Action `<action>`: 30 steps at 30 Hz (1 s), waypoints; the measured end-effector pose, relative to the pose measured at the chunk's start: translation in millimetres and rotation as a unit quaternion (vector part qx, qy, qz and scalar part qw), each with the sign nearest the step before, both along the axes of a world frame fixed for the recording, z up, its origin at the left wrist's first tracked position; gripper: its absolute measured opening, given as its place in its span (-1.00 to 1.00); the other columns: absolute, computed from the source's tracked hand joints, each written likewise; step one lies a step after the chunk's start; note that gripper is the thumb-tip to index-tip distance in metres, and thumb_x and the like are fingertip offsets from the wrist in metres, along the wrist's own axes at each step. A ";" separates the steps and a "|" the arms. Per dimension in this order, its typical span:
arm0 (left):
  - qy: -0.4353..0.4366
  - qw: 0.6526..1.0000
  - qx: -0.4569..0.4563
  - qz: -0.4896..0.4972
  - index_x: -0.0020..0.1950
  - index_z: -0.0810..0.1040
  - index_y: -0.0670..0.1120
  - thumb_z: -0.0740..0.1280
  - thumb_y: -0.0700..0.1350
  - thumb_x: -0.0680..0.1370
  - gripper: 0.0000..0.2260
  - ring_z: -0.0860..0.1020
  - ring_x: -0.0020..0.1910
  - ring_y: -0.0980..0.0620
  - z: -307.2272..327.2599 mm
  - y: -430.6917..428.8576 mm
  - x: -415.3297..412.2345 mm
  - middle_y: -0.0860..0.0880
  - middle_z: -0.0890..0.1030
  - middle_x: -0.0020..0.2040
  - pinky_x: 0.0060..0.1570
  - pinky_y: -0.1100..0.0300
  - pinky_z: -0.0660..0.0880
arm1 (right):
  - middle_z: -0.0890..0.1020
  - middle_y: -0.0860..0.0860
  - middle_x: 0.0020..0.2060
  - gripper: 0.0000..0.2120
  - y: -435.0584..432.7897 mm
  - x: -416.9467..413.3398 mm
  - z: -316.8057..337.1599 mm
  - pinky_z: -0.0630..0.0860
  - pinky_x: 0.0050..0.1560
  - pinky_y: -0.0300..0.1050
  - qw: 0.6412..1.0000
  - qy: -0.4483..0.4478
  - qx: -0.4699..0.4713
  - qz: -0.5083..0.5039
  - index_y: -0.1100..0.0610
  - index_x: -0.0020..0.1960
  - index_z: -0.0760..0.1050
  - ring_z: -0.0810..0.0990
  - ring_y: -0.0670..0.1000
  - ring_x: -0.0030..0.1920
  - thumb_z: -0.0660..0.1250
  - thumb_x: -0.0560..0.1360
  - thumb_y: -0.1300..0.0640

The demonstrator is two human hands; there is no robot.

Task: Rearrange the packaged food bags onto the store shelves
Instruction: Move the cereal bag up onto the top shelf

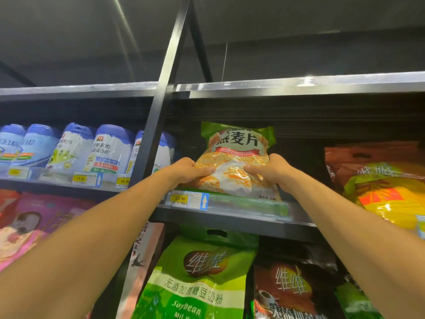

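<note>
A green oatmeal bag (238, 146) with a clear window of orange flakes stands on the upper shelf (230, 209), leaning back slightly. My left hand (187, 172) grips its lower left side, fingers curled over the front. My right hand (272, 170) grips its lower right side in the same way. Both arms reach up from below. The bag's bottom edge rests just behind the shelf's price rail.
A black upright post (161, 107) stands just left of the bag. Blue-lidded powder cans (103, 150) fill the shelf to the left. Orange and yellow bags (381, 180) sit at right. Green soybean milk bags (197, 277) and a brown bag (289, 291) hang below.
</note>
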State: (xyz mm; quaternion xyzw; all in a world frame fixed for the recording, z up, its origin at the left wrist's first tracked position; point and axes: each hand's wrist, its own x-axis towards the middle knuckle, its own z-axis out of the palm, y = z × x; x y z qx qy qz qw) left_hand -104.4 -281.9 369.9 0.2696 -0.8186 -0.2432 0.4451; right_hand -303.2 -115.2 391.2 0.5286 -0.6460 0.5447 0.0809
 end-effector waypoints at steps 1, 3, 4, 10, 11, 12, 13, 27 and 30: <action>-0.014 1.000 0.005 0.006 0.18 0.64 -0.12 0.44 0.30 0.50 -0.48 0.68 0.02 -0.05 0.1 -5.0 -1.3 -0.06 0.70 0.07 0.04 0.07 0.63 | 0.64 0.03 -0.06 -0.62 -1.7 -0.5 -1.4 0.61 -0.02 -0.02 1.000 0.003 0.003 -0.004 0.07 -0.02 0.45 0.62 0.00 -0.10 0.62 0.41 0.00; -0.049 0.999 0.016 0.018 0.15 0.67 -0.13 0.47 0.33 0.45 -0.44 0.68 0.06 -0.08 -0.4 -12.9 -2.3 -0.08 0.71 0.08 0.22 -0.05 0.61 | 0.62 0.00 -0.11 -0.64 -4.2 -0.1 -5.0 0.62 0.08 0.03 1.000 0.014 0.017 -0.012 0.05 -0.09 0.43 0.61 -0.02 -0.11 0.62 0.41 0.03; -0.064 0.997 0.022 0.022 0.13 0.68 -0.13 0.50 0.34 0.41 -0.41 0.68 0.07 -0.10 0.0 -16.3 -2.2 -0.08 0.72 0.08 0.25 -0.09 0.59 | 0.62 0.01 -0.12 -0.64 -6.1 -0.8 -6.4 0.62 0.12 0.06 0.999 0.023 0.028 -0.019 0.06 -0.11 0.43 0.61 0.00 -0.09 0.62 0.41 0.04; -0.126 0.989 0.058 0.046 0.24 0.63 -0.13 0.56 0.31 0.36 -0.34 0.68 0.11 -0.11 1.7 -32.8 -6.9 -0.09 0.70 0.13 0.27 -0.10 0.58 | 0.62 0.01 -0.08 -0.66 -14.4 -4.0 -9.5 0.51 -0.11 -0.10 0.995 0.048 0.086 -0.029 0.04 -0.11 0.44 0.56 -0.05 -0.14 0.62 0.41 0.07; -0.134 0.988 0.057 0.047 0.25 0.62 -0.13 0.56 0.32 0.36 -0.33 0.68 0.12 -0.11 2.6 -33.5 -8.2 -0.09 0.70 0.13 0.28 -0.10 0.58 | 0.63 0.01 -0.06 -0.67 -15.7 -5.4 -8.4 0.49 -0.15 -0.11 0.994 0.052 0.091 -0.032 0.05 -0.09 0.46 0.56 -0.06 -0.14 0.62 0.41 0.06; -0.140 0.988 0.055 0.047 0.27 0.61 -0.14 0.55 0.32 0.37 -0.33 0.67 0.12 -0.11 3.4 -33.8 -9.7 -0.09 0.70 0.14 0.29 -0.10 0.58 | 0.64 0.01 -0.04 -0.68 -18.1 -7.7 -7.1 0.48 -0.20 -0.13 0.993 0.057 0.098 -0.035 0.06 -0.05 0.49 0.56 -0.06 -0.13 0.62 0.41 0.04; -0.144 0.987 0.054 0.046 0.29 0.58 -0.15 0.54 0.31 0.39 -0.32 0.67 0.13 -0.11 4.0 -33.7 -10.9 -0.09 0.68 0.16 0.29 -0.09 0.57 | 0.64 0.02 -0.02 -0.67 -18.9 -7.6 -6.7 0.47 -0.21 -0.13 0.992 0.065 0.104 -0.038 0.09 0.01 0.52 0.57 -0.04 -0.11 0.62 0.42 0.03; -0.190 0.980 0.042 0.046 0.01 0.54 -0.05 0.50 0.26 0.46 -0.59 0.67 0.07 -0.06 7.7 -41.3 -14.1 -0.05 0.68 0.08 0.25 0.01 0.59 | 0.61 0.01 0.07 -0.55 -32.0 -9.6 -4.2 0.51 0.05 -0.03 0.983 0.111 0.131 -0.065 0.06 0.23 0.53 0.57 0.07 0.11 0.60 0.43 -0.01; -0.200 0.977 0.046 0.058 0.00 0.55 -0.05 0.51 0.26 0.45 -0.58 0.67 0.05 -0.03 8.4 -37.9 -12.1 -0.04 0.69 0.07 0.24 0.03 0.58 | 0.62 0.01 0.05 -0.55 -32.0 -8.2 -4.3 0.51 -0.01 -0.03 0.982 0.115 0.136 -0.069 0.06 0.20 0.54 0.60 0.08 0.10 0.61 0.41 -0.04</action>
